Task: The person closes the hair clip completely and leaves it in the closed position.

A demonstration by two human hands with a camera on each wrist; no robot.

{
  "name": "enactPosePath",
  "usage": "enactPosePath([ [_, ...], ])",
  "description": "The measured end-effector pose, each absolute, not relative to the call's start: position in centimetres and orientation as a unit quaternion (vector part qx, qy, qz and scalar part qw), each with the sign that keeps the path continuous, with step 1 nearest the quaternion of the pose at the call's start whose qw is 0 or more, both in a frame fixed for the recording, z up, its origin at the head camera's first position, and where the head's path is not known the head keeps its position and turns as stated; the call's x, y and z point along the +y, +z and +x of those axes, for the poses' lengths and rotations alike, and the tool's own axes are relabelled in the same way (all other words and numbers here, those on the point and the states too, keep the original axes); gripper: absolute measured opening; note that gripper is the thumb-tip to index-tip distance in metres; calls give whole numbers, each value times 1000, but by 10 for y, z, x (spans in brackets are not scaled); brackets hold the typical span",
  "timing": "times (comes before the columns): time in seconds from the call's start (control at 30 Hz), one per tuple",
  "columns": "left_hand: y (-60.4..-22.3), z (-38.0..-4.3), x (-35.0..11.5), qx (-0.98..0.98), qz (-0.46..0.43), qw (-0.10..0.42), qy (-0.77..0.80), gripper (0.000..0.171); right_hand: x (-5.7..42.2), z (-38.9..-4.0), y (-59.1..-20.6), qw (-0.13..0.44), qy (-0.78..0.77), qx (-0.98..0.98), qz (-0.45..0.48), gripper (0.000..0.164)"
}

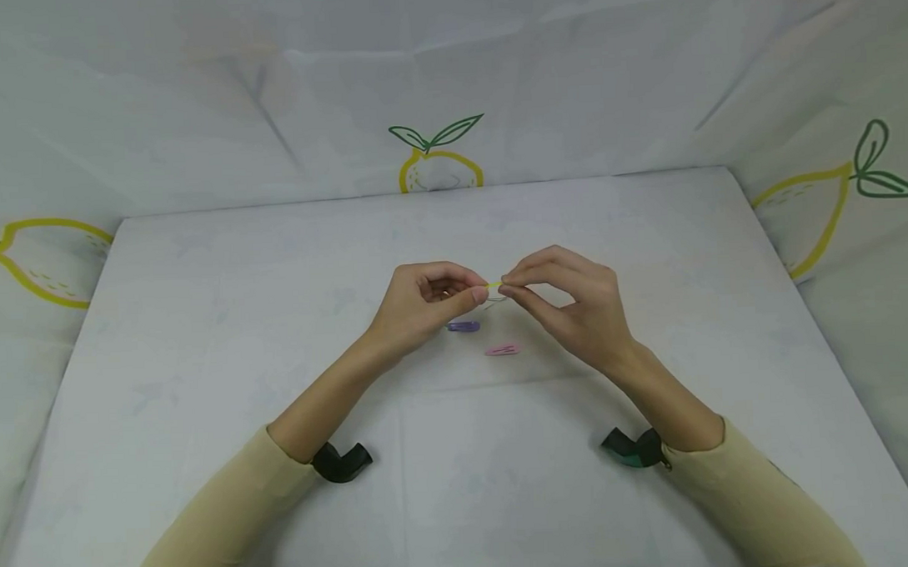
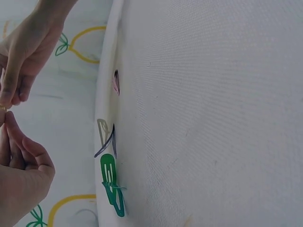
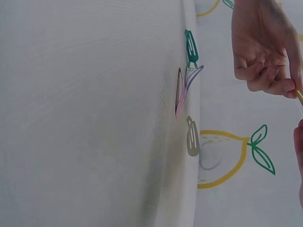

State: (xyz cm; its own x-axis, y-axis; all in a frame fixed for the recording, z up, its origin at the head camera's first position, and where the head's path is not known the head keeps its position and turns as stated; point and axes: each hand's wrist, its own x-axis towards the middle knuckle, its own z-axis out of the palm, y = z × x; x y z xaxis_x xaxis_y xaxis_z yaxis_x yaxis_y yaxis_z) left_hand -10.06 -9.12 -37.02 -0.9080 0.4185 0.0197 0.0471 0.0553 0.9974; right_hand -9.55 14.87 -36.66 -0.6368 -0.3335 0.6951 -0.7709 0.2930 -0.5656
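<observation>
Between the fingertips of both hands is a small yellow hair clip (image 1: 495, 284), held up over the table. My left hand (image 1: 428, 305) pinches its left end with thumb and fingers. The right hand (image 1: 578, 300) pinches the other end between thumb and forefinger. Below them lie a purple snap hair clip (image 1: 463, 326) and a pink one (image 1: 503, 349). The wrist views also show a grey-beige snap clip (image 3: 193, 144) and a green snap clip (image 2: 108, 165); my left hand hides the green one in the head view.
A white cloth covers the table (image 1: 506, 482). Cloth walls with lemon drawings (image 1: 440, 154) rise behind it and at both sides. A dark curved wrist mount (image 1: 343, 462) sits by the left cuff, and a similar mount (image 1: 631, 448) by the right.
</observation>
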Motion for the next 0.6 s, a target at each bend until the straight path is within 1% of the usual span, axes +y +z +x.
enactPosePath([
  [0.23,-372,-102,-91,710,167,126,673,13,148,-96,-365,227,469,-775,356,21],
  [0.6,-372,-102,-90,707,166,104,679,13,152,-94,-366,203,464,-792,341,24],
])
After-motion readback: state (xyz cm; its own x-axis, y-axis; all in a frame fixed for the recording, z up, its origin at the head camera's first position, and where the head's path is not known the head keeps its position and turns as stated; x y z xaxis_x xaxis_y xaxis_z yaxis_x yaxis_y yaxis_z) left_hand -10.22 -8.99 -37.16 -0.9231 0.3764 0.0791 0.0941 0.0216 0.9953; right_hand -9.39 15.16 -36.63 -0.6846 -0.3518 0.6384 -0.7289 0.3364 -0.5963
